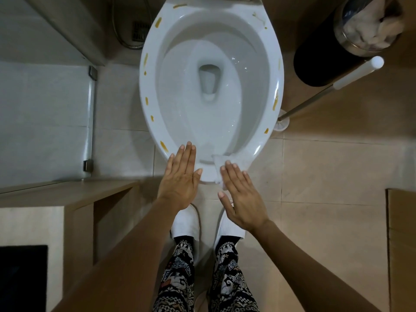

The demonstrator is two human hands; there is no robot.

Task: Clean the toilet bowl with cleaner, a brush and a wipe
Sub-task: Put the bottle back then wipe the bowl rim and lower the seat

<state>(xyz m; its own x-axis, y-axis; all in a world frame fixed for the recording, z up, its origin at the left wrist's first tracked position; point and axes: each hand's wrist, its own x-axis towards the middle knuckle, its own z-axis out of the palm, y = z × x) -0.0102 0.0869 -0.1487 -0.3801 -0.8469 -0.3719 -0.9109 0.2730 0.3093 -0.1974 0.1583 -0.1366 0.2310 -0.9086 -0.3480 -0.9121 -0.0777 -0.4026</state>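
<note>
Bowl: white toilet bowl (pixel 155 64) fills the upper centre of the frame, seat up, water in the middle.
Stains: yellow-brown smears (pixel 275 101) dot the rim along the left, top and right edges.
Wipe: white wipe (pixel 240 162) lies on the near rim, lower centre, just right of the middle; part of it is hidden under the right fingers.
Left hand: left hand (pixel 181 179) is flat, palm down, fingers straight and together, fingertips over the near rim just left of the wipe; holds nothing.
Right hand: right hand (pixel 242 197) is flat, fingers straight and slightly spread, fingertips resting on the wipe's near edge; not curled round it.
Brush: brush (pixel 333 90) stands in its holder at the right of the bowl, white handle leaning to the upper right, untouched.
Bin: dark bin (pixel 319 52) in the upper right, with crumpled paper inside.
Feet: white slippers (pixel 186 221) on the tiled floor below the hands, patterned trousers beneath.
</note>
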